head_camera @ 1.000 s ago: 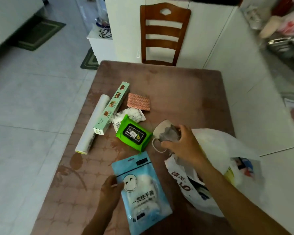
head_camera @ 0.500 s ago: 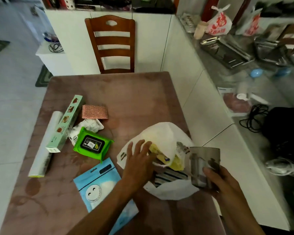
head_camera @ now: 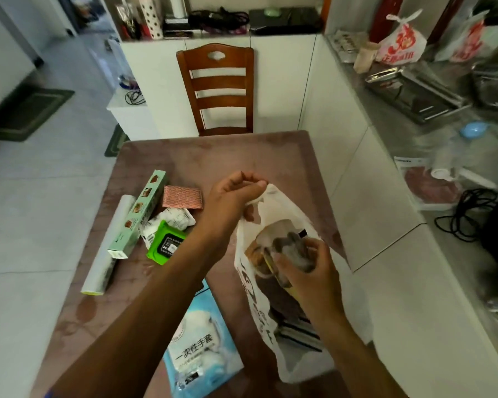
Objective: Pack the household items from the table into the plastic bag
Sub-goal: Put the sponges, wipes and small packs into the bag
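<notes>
A white plastic bag [head_camera: 273, 317] stands open on the right side of the brown table [head_camera: 213, 150]. My left hand [head_camera: 236, 191] pinches the bag's far rim and lifts it. My right hand [head_camera: 308, 268] holds a grey translucent cup [head_camera: 291, 248] in the bag's mouth. On the table to the left lie a long green box [head_camera: 140, 214], a clear film roll [head_camera: 110, 248], a pink patterned pad [head_camera: 182, 197], a white packet [head_camera: 170, 222], a green wipes pack [head_camera: 166, 245] and a blue glove pouch [head_camera: 196, 346].
A wooden chair [head_camera: 217, 90] stands at the table's far end. A white cabinet wall runs close along the table's right edge, with a cluttered counter [head_camera: 431, 116] beyond it. Tiled floor lies to the left.
My left hand has gone from pressing on the bag to lifting its far rim. My right hand has brought the cup from beside the bag into its opening.
</notes>
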`<state>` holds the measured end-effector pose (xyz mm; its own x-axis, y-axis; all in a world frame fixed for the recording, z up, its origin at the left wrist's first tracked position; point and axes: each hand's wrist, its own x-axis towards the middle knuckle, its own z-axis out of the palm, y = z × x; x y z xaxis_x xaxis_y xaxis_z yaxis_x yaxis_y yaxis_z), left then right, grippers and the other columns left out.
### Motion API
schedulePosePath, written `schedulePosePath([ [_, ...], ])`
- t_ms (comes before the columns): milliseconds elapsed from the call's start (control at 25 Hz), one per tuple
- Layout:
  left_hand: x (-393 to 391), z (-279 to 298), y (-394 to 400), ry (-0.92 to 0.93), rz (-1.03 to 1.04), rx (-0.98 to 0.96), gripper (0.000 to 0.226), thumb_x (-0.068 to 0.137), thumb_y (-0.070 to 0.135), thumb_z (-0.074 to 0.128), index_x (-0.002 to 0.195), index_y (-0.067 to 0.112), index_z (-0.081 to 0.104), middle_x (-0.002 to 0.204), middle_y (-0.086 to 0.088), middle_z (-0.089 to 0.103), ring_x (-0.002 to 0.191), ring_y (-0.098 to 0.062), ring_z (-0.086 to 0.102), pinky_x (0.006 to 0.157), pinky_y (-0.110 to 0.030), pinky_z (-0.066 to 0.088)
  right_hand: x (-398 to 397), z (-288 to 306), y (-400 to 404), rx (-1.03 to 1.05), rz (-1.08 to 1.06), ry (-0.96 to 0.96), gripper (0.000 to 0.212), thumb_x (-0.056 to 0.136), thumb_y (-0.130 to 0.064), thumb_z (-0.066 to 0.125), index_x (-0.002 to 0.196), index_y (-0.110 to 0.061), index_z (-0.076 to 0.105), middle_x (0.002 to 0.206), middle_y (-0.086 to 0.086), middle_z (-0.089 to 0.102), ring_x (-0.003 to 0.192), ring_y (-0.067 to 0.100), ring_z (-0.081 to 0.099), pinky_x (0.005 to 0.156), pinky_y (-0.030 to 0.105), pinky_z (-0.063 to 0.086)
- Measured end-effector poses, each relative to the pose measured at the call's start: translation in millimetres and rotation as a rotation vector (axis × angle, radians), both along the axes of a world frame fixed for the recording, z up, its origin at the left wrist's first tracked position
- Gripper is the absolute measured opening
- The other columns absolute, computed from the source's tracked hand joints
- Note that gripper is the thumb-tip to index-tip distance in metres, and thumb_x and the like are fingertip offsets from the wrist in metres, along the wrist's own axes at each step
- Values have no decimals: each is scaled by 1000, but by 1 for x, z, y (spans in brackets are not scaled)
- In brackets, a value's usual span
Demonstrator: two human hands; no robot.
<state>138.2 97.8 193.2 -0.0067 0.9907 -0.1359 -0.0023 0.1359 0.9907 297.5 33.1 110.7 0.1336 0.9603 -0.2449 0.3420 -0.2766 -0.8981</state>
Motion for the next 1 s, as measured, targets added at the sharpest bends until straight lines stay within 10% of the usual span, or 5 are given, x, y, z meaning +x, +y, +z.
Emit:
schedulePosePath([
  [200, -8, -4, -9, 8, -18, 32, 19, 90, 9, 58, 95, 23, 70, 93, -1, 71, 66, -13, 58, 64, -27, 50, -6, -39, 67, 225, 238, -608, 57, 91, -27, 56, 144, -19, 35, 150, 8, 40, 137, 28, 35, 113, 43, 29],
  [440, -58, -79, -50, 61, 376, -112, 23, 90, 13, 60, 112, 21, 64, 110, 6, 65, 99, -5, 62, 69, -9, 50, -31, -37, -27, 540, 180, -332, 32, 89, -25, 52, 118, -14, 62, 126, 7, 63, 119, 17, 53, 101, 27, 46],
  [560, -90, -172, -122, 245, 633, -472, 32, 82, 13, 68, 113, 18, 60, 115, -6, 62, 108, -27, 59, 80, -31, 50, -52, -47, -96, 551, 376, -314, 21, 85, -20, 53, 102, -19, 66, 115, -2, 66, 111, 8, 55, 90, 20, 48],
  [720, -113, -253, -190, 694, 379, -875, 97, 57, 30, 88, 135, 16, 32, 127, -18, 38, 122, -43, 38, 98, -53, 39, -64, -80, -134, 224, 675, -455, 27, 86, -33, 53, 111, -33, 62, 130, -17, 55, 118, -4, 44, 89, 0, 33],
  [1000, -108, -235, -180, -308, 641, -772, 29, 79, -14, 62, 101, 2, 55, 110, -29, 65, 70, -30, 71, 45, -35, 57, -71, -59, -119, -51, 674, -284, 23, 93, -32, 50, 114, -39, 53, 124, -17, 58, 114, 3, 55, 90, 20, 53],
])
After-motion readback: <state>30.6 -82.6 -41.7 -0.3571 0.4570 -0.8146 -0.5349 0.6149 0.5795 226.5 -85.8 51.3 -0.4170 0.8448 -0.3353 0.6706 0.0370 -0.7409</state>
